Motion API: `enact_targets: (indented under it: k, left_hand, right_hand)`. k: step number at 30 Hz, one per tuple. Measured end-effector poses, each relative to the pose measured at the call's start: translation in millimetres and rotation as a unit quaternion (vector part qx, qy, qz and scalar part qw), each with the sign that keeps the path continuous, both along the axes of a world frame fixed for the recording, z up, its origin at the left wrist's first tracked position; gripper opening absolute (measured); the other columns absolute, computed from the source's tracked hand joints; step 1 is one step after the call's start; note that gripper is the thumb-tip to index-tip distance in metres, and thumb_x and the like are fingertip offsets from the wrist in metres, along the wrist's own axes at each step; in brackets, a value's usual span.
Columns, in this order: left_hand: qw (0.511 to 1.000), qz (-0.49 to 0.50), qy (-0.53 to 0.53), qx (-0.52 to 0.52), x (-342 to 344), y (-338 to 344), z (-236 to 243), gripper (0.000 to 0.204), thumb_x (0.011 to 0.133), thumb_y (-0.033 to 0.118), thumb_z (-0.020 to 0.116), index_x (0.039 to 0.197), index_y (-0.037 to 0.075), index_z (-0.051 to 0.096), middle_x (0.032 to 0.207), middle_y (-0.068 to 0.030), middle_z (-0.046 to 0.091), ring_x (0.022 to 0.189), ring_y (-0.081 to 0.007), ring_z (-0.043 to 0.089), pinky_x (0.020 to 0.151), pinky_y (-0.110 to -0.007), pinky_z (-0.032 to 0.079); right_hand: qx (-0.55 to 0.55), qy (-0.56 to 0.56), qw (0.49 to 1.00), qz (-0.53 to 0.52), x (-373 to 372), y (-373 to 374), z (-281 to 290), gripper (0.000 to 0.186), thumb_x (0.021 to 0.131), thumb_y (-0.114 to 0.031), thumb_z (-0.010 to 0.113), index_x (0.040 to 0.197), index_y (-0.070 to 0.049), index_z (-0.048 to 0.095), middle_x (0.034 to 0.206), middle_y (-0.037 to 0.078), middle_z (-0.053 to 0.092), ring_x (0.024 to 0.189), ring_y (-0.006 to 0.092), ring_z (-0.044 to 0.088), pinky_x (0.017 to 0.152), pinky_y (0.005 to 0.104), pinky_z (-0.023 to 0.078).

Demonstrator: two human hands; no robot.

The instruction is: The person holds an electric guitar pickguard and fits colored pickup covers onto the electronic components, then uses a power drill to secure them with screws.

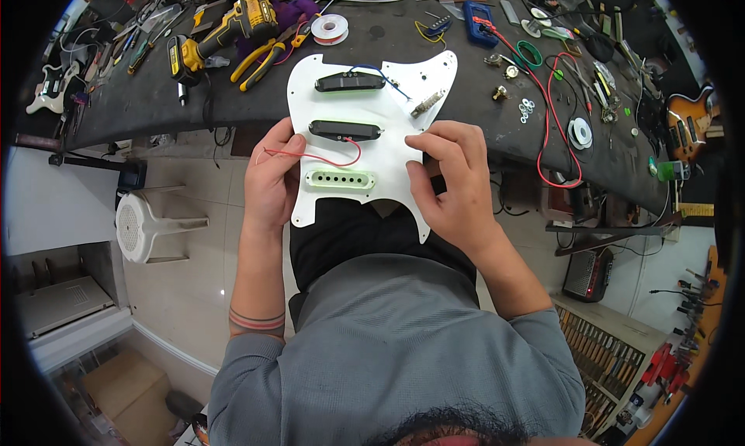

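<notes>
A white guitar pickguard (403,114), its underside with wiring facing up, leans between the bench edge and my lap. My left hand (270,174) grips its left edge, the thumb over a thin red wire (341,165). That wire runs from the middle black pickup (345,131). Another black pickup (349,82) with a dark blue wire sits above it. Below is a pale slotted pickup (341,180) with a row of holes. My right hand (458,174) is at the right edge, thumb and fingers apart; whether the fingertips touch the pickguard I cannot tell. A metal lever-switch part (425,104) sits at upper right.
On the dark bench (256,108) lie a yellow drill (233,31), yellow-handled pliers (260,62), a solder spool (330,30), a blue multimeter (479,23) with red leads, potentiometers (500,93) and washers (526,109). A white stool (140,227) stands at left.
</notes>
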State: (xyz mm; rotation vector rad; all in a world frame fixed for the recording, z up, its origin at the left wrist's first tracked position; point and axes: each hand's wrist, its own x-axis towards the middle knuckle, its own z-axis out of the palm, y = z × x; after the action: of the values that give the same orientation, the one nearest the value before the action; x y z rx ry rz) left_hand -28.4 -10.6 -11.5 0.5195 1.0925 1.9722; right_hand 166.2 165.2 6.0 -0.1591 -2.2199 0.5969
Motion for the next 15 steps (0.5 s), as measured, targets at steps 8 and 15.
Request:
enact_targets:
  k: [8,15]
  left_hand:
    - [0.999,-0.030,-0.026,-0.016,34.5,-15.3,25.4,0.039,0.106,0.016,0.056,0.136,-0.008,0.054,0.122,-0.0183,0.071,0.110,-0.0219,0.072,0.096,-0.034,0.057]
    - [0.983,-0.099,-0.138,-0.062,85.6,-30.8,45.4,0.027,0.103,0.011,0.056,0.126,-0.004,0.058,0.107,-0.0121,0.073,0.092,-0.0154,0.074,0.084,-0.030,0.061]
  right_hand:
    - [0.049,-0.081,0.994,0.052,-15.1,-11.5,62.0,0.036,0.087,-0.021,0.077,0.118,-0.007,0.065,0.110,0.010,0.062,0.104,0.0304,0.060,0.090,0.0428,0.046]
    - [-0.082,-0.221,0.963,0.133,17.0,-34.6,79.8,0.028,0.087,-0.020,0.078,0.107,-0.004,0.066,0.097,0.011,0.062,0.090,0.0323,0.063,0.076,0.0416,0.051]
